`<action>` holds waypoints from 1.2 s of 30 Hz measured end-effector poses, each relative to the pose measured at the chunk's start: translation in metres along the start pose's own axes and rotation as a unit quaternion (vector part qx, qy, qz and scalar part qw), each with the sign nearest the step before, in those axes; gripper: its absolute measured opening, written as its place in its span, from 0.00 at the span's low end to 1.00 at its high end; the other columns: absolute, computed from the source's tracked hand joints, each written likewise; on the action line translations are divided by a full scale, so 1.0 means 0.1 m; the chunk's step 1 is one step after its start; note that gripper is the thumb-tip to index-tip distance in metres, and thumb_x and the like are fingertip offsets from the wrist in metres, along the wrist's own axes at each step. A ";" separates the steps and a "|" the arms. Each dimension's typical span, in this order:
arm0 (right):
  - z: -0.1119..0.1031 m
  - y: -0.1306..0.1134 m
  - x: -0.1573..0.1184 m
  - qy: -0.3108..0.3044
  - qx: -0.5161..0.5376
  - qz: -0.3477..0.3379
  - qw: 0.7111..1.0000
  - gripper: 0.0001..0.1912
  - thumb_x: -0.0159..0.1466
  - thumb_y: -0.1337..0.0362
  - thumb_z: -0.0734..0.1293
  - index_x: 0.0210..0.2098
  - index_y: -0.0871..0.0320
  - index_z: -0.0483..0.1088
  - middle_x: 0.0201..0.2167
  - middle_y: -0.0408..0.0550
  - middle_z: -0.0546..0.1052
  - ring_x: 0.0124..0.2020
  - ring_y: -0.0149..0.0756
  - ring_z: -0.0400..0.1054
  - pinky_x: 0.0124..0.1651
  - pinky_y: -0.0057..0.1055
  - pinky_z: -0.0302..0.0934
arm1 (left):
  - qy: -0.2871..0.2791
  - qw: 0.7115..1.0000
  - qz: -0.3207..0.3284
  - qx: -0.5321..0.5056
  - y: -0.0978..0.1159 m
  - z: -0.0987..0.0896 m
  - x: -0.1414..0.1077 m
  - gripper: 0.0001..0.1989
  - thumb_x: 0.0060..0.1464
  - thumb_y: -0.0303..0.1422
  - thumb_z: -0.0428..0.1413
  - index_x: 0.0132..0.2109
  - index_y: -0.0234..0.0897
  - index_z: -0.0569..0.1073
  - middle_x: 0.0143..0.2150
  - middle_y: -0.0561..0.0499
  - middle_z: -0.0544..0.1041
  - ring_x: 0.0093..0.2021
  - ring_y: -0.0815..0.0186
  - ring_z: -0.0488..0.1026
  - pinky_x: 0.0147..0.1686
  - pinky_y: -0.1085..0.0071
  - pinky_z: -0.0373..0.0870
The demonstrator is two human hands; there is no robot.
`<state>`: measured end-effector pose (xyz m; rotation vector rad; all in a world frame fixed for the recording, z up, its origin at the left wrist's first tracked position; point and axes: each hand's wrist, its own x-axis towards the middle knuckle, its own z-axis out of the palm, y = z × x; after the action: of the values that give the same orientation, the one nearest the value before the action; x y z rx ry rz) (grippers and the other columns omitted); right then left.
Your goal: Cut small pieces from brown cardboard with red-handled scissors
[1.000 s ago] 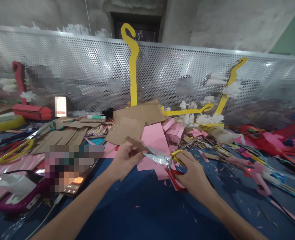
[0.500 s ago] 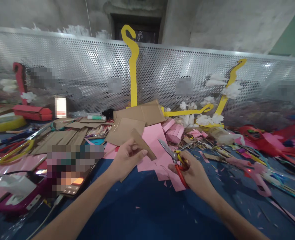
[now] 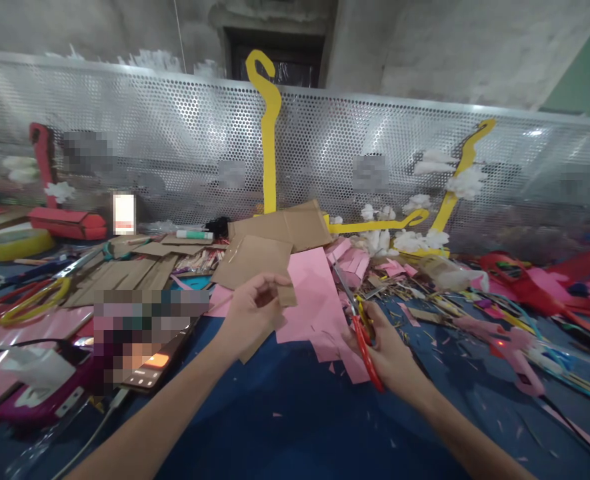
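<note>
The left hand [image 3: 252, 308] pinches one small brown cardboard piece [image 3: 285, 294] in a closed grip above the blue counter [image 3: 295, 427], while the right hand [image 3: 389, 350] grips one pair of red-handled scissors [image 3: 357, 313], blades shut, beside one pink paper sheet [image 3: 312, 293].

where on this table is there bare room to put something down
The widest bare patch of blue table lies between the two forearms, below the left hand holding cardboard and the right hand gripping scissors; only small pink scraps dot it. Beyond the pink paper, the table is crowded.
</note>
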<state>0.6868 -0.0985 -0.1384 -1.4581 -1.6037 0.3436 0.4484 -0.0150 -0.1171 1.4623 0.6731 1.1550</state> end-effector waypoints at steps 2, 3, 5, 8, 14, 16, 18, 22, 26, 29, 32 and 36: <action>0.00 0.00 -0.01 -0.022 -0.009 0.005 1.000 0.17 0.62 0.53 0.69 0.44 0.55 0.65 0.34 0.45 0.71 0.35 0.37 0.67 0.38 0.32 0.64 | 0.024 1.000 -0.007 0.015 0.02 0.00 0.00 0.11 0.54 0.37 0.62 0.41 0.34 0.74 0.31 0.50 0.77 0.28 0.68 0.72 0.27 0.74 0.71; 0.01 0.00 -0.01 -0.031 -0.013 0.008 0.999 0.17 0.63 0.53 0.68 0.45 0.55 0.64 0.35 0.45 0.71 0.35 0.37 0.67 0.37 0.32 0.64 | 0.040 0.999 -0.010 0.025 0.03 0.00 0.01 0.11 0.55 0.39 0.61 0.38 0.34 0.74 0.27 0.52 0.75 0.25 0.70 0.70 0.24 0.75 0.68; 0.02 0.00 -0.01 -0.037 -0.016 0.012 0.999 0.17 0.63 0.54 0.68 0.45 0.55 0.64 0.36 0.46 0.71 0.35 0.37 0.67 0.36 0.31 0.64 | 0.073 0.997 -0.008 0.035 0.03 -0.01 0.02 0.14 0.55 0.42 0.62 0.33 0.35 0.72 0.22 0.56 0.69 0.19 0.74 0.63 0.18 0.78 0.62; 0.03 0.01 -0.01 -0.043 -0.007 0.007 0.999 0.16 0.63 0.55 0.68 0.44 0.55 0.64 0.36 0.46 0.72 0.35 0.37 0.68 0.36 0.31 0.65 | 0.085 0.996 -0.020 0.011 0.01 -0.02 0.03 0.18 0.55 0.46 0.61 0.32 0.37 0.67 0.19 0.60 0.63 0.15 0.76 0.59 0.15 0.79 0.59; 0.03 -0.06 -0.02 -0.051 0.008 0.005 0.999 0.15 0.62 0.55 0.68 0.44 0.55 0.64 0.37 0.47 0.73 0.39 0.40 0.70 0.40 0.34 0.67 | 0.054 0.992 -0.105 -0.051 -0.02 0.01 -0.01 0.19 0.61 0.52 0.52 0.39 0.43 0.60 0.22 0.61 0.69 0.14 0.72 0.67 0.13 0.78 0.62; 0.03 -0.07 -0.02 -0.057 0.010 0.011 0.998 0.17 0.62 0.54 0.69 0.44 0.55 0.65 0.40 0.48 0.73 0.41 0.41 0.70 0.44 0.35 0.67 | 0.037 0.991 -0.114 -0.065 -0.02 0.02 -0.02 0.18 0.60 0.50 0.54 0.41 0.43 0.59 0.24 0.59 0.72 0.17 0.68 0.72 0.16 0.74 0.68; 0.04 -0.06 -0.02 -0.065 0.019 0.012 0.998 0.18 0.62 0.53 0.68 0.46 0.55 0.64 0.42 0.49 0.73 0.43 0.42 0.70 0.46 0.36 0.67 | 0.028 0.992 -0.102 -0.075 -0.02 0.02 -0.01 0.18 0.58 0.45 0.59 0.42 0.42 0.59 0.27 0.56 0.75 0.22 0.66 0.76 0.22 0.70 0.74; 0.04 -0.05 -0.01 -0.068 -0.009 0.000 0.998 0.16 0.63 0.53 0.68 0.45 0.56 0.64 0.40 0.49 0.73 0.41 0.41 0.69 0.44 0.36 0.67 | 0.018 0.992 -0.098 -0.077 -0.04 0.01 0.01 0.20 0.51 0.33 0.66 0.46 0.38 0.65 0.34 0.49 0.80 0.30 0.66 0.78 0.35 0.66 0.77; 0.02 -0.09 -0.01 -0.052 -0.067 -0.033 0.996 0.11 0.62 0.59 0.69 0.40 0.55 0.66 0.39 0.48 0.72 0.40 0.41 0.67 0.44 0.36 0.65 | -0.011 0.996 -0.078 -0.042 -0.06 0.02 0.01 0.10 0.51 0.31 0.65 0.40 0.33 0.75 0.36 0.46 0.80 0.34 0.65 0.76 0.39 0.66 0.75; 0.03 -0.08 -0.01 -0.038 -0.076 -0.069 0.994 0.13 0.58 0.66 0.70 0.42 0.54 0.67 0.44 0.50 0.71 0.46 0.43 0.67 0.49 0.37 0.64 | -0.022 0.999 -0.038 -0.031 -0.06 0.03 0.01 0.06 0.49 0.29 0.65 0.36 0.34 0.77 0.35 0.47 0.80 0.36 0.64 0.77 0.38 0.67 0.74; 0.06 -0.04 -0.02 -0.033 -0.090 -0.099 0.990 0.18 0.54 0.68 0.72 0.44 0.53 0.68 0.46 0.50 0.71 0.50 0.46 0.66 0.52 0.39 0.63 | -0.052 0.998 -0.002 -0.040 -0.03 0.03 0.02 0.07 0.48 0.29 0.66 0.36 0.34 0.77 0.35 0.48 0.81 0.37 0.63 0.78 0.41 0.66 0.74; 0.08 -0.01 -0.03 -0.028 -0.102 -0.113 0.988 0.20 0.54 0.67 0.73 0.46 0.53 0.68 0.47 0.51 0.71 0.51 0.48 0.66 0.53 0.41 0.63 | -0.071 0.996 0.001 -0.057 0.01 0.03 0.02 0.08 0.49 0.30 0.66 0.35 0.33 0.76 0.34 0.47 0.81 0.37 0.62 0.79 0.42 0.66 0.74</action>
<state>0.6797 -0.0982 -0.1437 -1.4087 -1.8743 0.0924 0.4516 -0.0143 -0.1151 1.4331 0.4984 1.0624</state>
